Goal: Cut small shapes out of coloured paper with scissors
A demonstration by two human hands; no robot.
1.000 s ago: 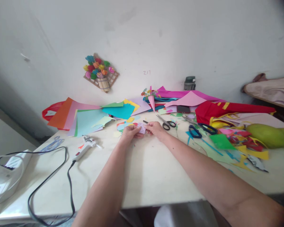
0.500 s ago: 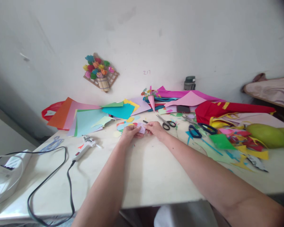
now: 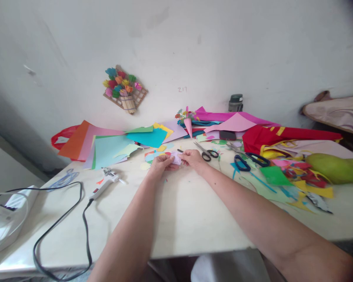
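Both my hands meet over the far middle of the white table [image 3: 176, 219]. My left hand [image 3: 161, 164] and my right hand [image 3: 194, 159] pinch a small pale lilac piece of paper [image 3: 176, 158] between their fingertips, just above the tabletop. Small coloured scraps [image 3: 153, 156] lie right behind it. A pair of black-handled scissors [image 3: 206, 152] rests just right of my right hand. A white glue gun [image 3: 107, 181] with a black cord lies to the left of my left hand.
Sheets of coloured paper [image 3: 111, 147] fan out at the back left. More scissors [image 3: 247, 161], cut scraps and red paper [image 3: 270, 137] crowd the right side, beside a green fruit [image 3: 337, 168]. A paper flower piece [image 3: 124, 89] hangs on the wall. A white device [image 3: 2, 223] sits at the left edge.
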